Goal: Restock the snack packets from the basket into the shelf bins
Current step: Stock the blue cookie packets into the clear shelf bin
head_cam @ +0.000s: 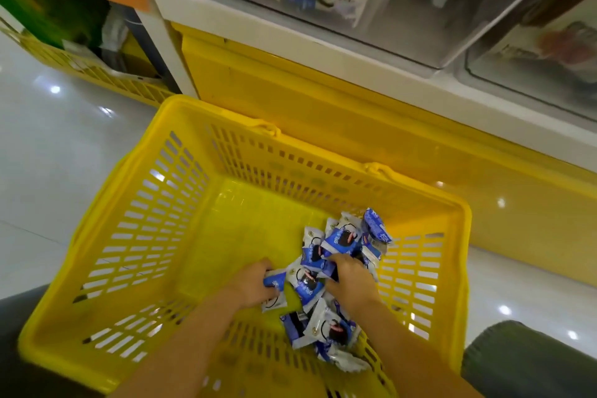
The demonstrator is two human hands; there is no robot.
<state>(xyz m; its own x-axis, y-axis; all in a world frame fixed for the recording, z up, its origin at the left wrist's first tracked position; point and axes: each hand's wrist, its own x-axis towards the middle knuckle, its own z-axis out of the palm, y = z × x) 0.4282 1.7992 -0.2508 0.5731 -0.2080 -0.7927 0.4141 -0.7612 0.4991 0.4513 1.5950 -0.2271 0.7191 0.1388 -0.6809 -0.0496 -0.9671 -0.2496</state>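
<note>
basket (193, 103) | our left hand (255, 284) grips one snack packet (274, 283), right hand (349, 281) seemingly clutches more | light, crinkly, slippery: we pinch sealed edges

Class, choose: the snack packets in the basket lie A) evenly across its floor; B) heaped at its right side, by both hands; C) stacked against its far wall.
B: the snack packets cluster at the right of the basket, where the left hand and right hand grip them.

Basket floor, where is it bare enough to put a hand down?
Bare: the basket floor's far-left stretch, bordered by the slotted left wall, the far wall and the snack packets. Crowded: the near-right corner, where packets pile against the right wall.
</note>
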